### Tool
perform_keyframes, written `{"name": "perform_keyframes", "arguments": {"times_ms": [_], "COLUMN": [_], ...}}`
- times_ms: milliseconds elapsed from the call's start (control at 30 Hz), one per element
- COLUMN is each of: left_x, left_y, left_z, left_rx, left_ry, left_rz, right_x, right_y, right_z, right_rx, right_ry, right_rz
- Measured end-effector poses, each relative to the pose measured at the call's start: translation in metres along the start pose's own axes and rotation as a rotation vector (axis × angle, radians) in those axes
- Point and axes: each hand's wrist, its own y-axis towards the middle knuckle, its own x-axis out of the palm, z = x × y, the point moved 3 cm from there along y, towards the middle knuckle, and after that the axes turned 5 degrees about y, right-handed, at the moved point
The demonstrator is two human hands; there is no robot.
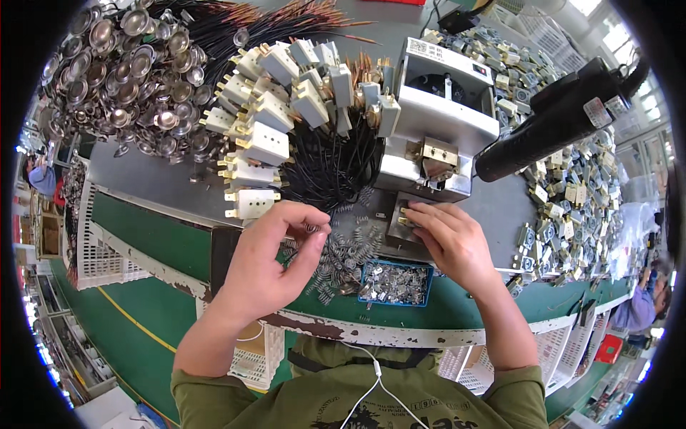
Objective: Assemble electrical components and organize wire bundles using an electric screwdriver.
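Observation:
My left hand (275,250) is above a loose pile of small coil springs (350,250), thumb and forefinger pinched on what looks like one coil spring (312,229). My right hand (451,239) is closed over a metal block (400,232) at the bench's front, its fingertips pressed on a small part with brass tabs (404,215). The fingers hide most of that part. A blue tray (430,286) of tiny metal clips stands between my hands, nearer to me. Left of the block, white rectangular housings (263,143) with brass tabs and black wires (332,161) are heaped.
Behind the block stands a metal bench machine (446,114), with a black cylindrical tool (554,125) leaning beside it. Round metal cups (125,79) are piled at the far left. Many small assemblies (572,193) cover the right side. White baskets (107,250) hang along the bench edge.

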Motion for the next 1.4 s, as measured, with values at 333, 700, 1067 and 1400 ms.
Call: {"name": "perform_keyframes", "arguments": {"times_ms": [333, 700, 1067, 1400], "left_x": [0.001, 0.002, 0.0, 0.013], "left_y": [0.008, 0.009, 0.01, 0.017], "left_z": [0.007, 0.005, 0.005, 0.016], "left_rx": [0.031, 0.03, 0.026, 0.206], "left_ry": [0.031, 0.007, -0.003, 0.273], "left_rz": [-0.049, -0.038, -0.035, -0.068], "right_x": [0.047, 0.063, 0.06, -0.004], "right_y": [-0.017, -0.016, -0.015, 0.008], "right_z": [-0.088, -0.097, -0.098, -0.07], "right_rx": [-0.335, -0.212, -0.198, 0.01], "right_ry": [-0.101, -0.2, -0.153, -0.159], "right_rz": [-0.268, -0.34, -0.366, -0.217]}}
